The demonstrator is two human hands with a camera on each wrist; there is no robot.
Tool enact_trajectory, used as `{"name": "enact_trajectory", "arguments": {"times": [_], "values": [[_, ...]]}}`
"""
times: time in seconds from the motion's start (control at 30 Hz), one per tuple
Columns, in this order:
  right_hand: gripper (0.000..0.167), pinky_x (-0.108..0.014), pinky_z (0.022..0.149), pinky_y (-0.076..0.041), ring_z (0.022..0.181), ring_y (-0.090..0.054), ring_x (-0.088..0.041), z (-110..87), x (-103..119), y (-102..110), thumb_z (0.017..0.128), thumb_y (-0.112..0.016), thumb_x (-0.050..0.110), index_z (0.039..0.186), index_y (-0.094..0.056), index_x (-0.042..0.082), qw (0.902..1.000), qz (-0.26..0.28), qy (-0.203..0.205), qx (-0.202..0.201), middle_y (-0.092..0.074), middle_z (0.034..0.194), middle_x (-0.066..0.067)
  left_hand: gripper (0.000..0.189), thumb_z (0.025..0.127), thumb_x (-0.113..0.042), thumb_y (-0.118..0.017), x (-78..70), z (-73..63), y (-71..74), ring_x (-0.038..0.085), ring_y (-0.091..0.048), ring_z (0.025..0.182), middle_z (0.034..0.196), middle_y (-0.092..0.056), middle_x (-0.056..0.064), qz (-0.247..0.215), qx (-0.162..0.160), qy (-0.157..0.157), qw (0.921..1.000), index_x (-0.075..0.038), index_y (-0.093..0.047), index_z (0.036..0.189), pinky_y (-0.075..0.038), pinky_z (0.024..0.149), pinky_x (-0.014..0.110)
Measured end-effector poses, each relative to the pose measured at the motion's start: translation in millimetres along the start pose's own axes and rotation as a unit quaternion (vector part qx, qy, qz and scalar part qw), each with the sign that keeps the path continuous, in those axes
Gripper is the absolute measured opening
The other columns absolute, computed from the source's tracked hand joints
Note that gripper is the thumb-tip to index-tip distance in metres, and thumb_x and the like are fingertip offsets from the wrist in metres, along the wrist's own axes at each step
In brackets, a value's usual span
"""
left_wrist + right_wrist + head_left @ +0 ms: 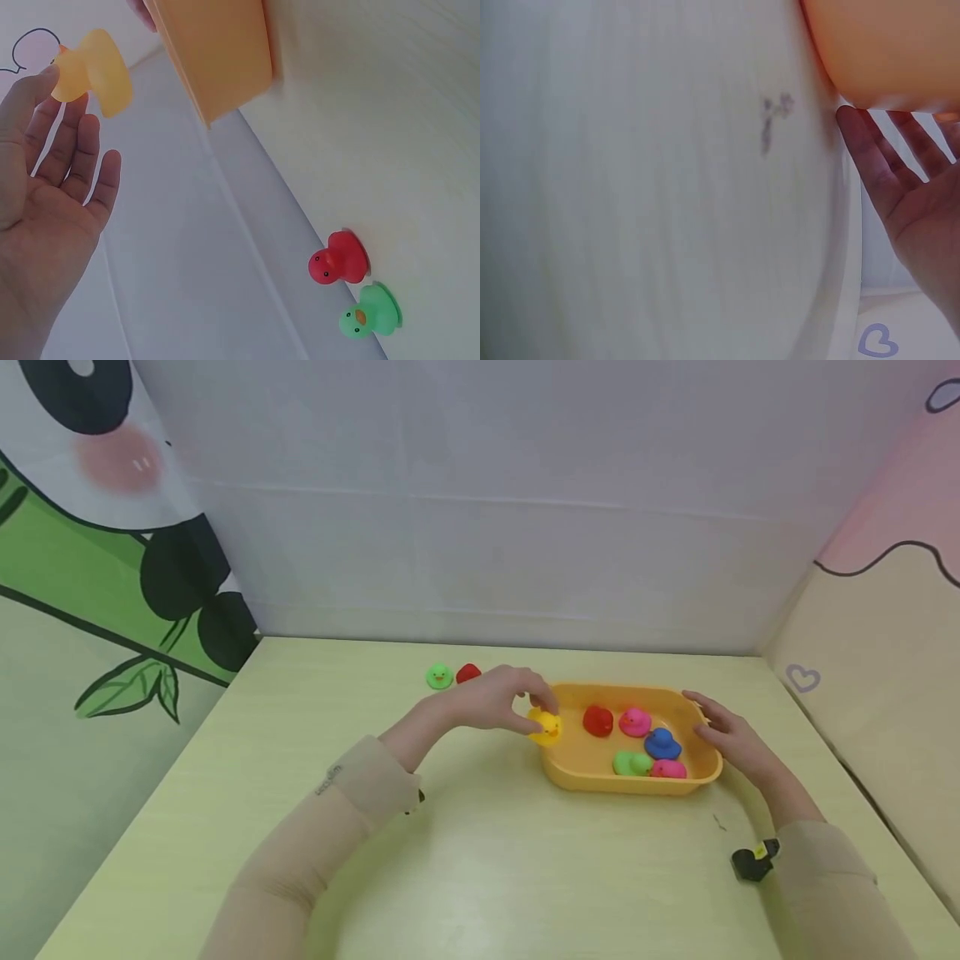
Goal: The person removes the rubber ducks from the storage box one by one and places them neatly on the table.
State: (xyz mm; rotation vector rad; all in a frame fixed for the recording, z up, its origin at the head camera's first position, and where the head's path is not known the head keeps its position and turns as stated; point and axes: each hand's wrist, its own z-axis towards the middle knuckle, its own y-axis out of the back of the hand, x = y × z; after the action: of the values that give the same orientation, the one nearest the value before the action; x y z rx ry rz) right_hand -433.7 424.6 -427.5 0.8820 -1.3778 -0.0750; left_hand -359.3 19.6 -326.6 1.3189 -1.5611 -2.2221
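Note:
My left hand pinches a yellow rubber duck between thumb and fingertips, over the left end of an orange tray. In the left wrist view the duck is held up beside the tray's wall. My right hand touches the tray's right end, its fingers fairly straight at the rim. Inside the tray lie a red duck, a blue duck, a green duck and two pink ducks, one at the back and one in front.
Behind my left forearm, a green duck and a red duck stand on the pale table. A white wall panel borders the table's back edge. A printed side panel rises at the right.

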Motion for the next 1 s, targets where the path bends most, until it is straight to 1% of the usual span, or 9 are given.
{"name": "enact_trajectory", "arguments": {"times": [0.17, 0.37, 0.5, 0.6, 0.73, 0.87, 1.0], "values": [[0.057, -0.068, 0.095, -0.030, 0.132, -0.016, -0.060, -0.9, 3.6, -0.1, 0.100, -0.045, 0.026, 0.150, -0.020, 0.014, 1.0000, 0.003, 0.004, 0.001, -0.014, 0.153, -0.027, 0.022, 0.084, -0.021, -0.072, -0.4, -11.2, 6.8, 0.007, -0.052, 0.095, 0.101, -0.062, -0.013, -0.012, -0.014, 0.005, 0.9998, -0.020, -0.067, 0.106, -0.044, 0.087, 0.024], [0.056, -0.066, 0.095, -0.033, 0.132, -0.018, -0.059, -0.8, 2.3, -2.2, 0.100, -0.046, 0.025, 0.150, -0.022, 0.015, 0.9999, -0.008, 0.006, -0.005, -0.017, 0.153, -0.026, 0.022, 0.084, -0.020, -0.071, 3.6, -23.7, 13.4, 0.008, -0.053, 0.096, 0.101, -0.062, -0.014, -0.009, -0.034, 0.010, 0.9993, -0.022, -0.068, 0.105, -0.044, 0.088, 0.025], [0.056, -0.067, 0.094, -0.032, 0.131, -0.017, -0.060, -1.5, 2.0, -3.1, 0.100, -0.045, 0.026, 0.150, -0.022, 0.017, 0.9999, -0.011, 0.005, -0.006, -0.016, 0.153, -0.027, 0.021, 0.083, -0.018, -0.072, 5.4, -31.7, 19.0, 0.008, -0.054, 0.095, 0.101, -0.063, -0.013, -0.005, -0.049, 0.002, 0.9988, -0.021, -0.068, 0.104, -0.045, 0.088, 0.026], [0.057, -0.068, 0.094, -0.031, 0.132, -0.015, -0.060, -1.2, 1.9, -3.1, 0.100, -0.046, 0.027, 0.150, -0.022, 0.017, 1.0000, -0.007, -0.001, -0.004, -0.013, 0.154, -0.026, 0.020, 0.083, -0.018, -0.072, 7.7, -38.6, 23.4, 0.007, -0.055, 0.094, 0.100, -0.063, -0.013, -0.003, -0.060, 0.002, 0.9982, -0.022, -0.068, 0.103, -0.046, 0.084, 0.028], [0.058, -0.067, 0.095, -0.031, 0.132, -0.015, -0.060, -1.1, 2.4, -3.2, 0.100, -0.046, 0.028, 0.150, -0.021, 0.015, 1.0000, -0.002, -0.006, -0.002, -0.012, 0.154, -0.025, 0.019, 0.084, -0.018, -0.071, 12.5, -48.0, 29.3, 0.011, -0.057, 0.093, 0.099, -0.063, -0.014, -0.013, -0.071, 0.012, 0.9973, -0.023, -0.068, 0.102, -0.048, 0.077, 0.029], [0.058, -0.068, 0.094, -0.030, 0.132, -0.015, -0.061, -1.2, 3.2, -3.0, 0.100, -0.046, 0.026, 0.150, -0.020, 0.014, 1.0000, 0.003, -0.002, -0.001, -0.012, 0.154, -0.026, 0.019, 0.083, -0.015, -0.072, 20.2, -55.9, 34.1, 0.015, -0.057, 0.089, 0.099, -0.063, -0.011, -0.029, -0.081, 0.023, 0.9960, -0.020, -0.068, 0.101, -0.051, 0.078, 0.031], [0.057, -0.068, 0.095, -0.029, 0.132, -0.014, -0.060, -1.0, 3.4, -3.0, 0.100, -0.046, 0.027, 0.150, -0.021, 0.014, 1.0000, -0.003, -0.003, -0.004, -0.012, 0.154, -0.025, 0.020, 0.083, -0.014, -0.072, 28.2, -62.1, 37.9, 0.016, -0.058, 0.086, 0.100, -0.064, -0.010, -0.025, -0.090, 0.028, 0.9953, -0.020, -0.068, 0.101, -0.051, 0.079, 0.032]]}}
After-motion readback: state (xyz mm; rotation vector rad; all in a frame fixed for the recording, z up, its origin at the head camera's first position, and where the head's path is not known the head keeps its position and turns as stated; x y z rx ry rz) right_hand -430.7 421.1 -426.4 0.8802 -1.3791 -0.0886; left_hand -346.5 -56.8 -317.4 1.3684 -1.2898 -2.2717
